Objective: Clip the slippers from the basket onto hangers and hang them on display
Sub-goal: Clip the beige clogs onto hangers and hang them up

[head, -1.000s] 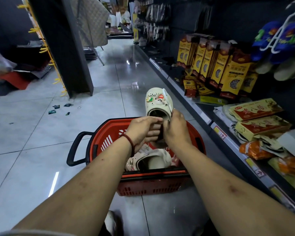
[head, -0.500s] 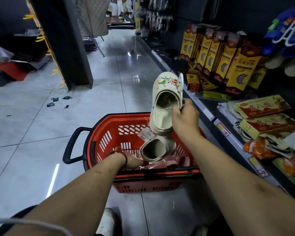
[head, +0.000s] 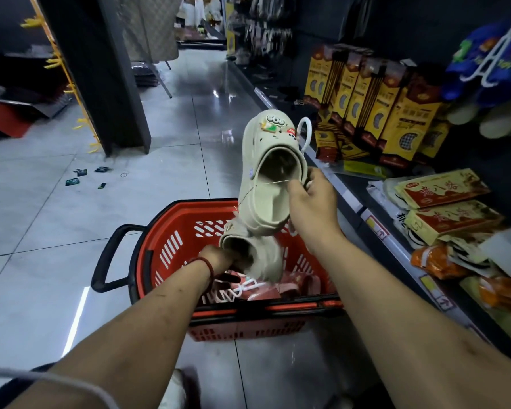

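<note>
**A pair held aloft**

The right hand (head: 313, 205) grips a cream foam clog with charms (head: 266, 160) by its opening rim, toe up, above the far right corner of the red plastic basket (head: 171, 231). A white plastic hanger hook (head: 306, 134) shows behind it. The left hand (head: 222, 258) grasps a second cream clog (head: 257, 252), blurred, just over the basket's middle.

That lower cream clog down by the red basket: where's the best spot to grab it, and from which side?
Probably the rim of its foot opening, from the near side. The lower cream foam clog lies with its opening turned toward the wearer, a hollow edge fingers can hook; the left hand grips there.
</note>
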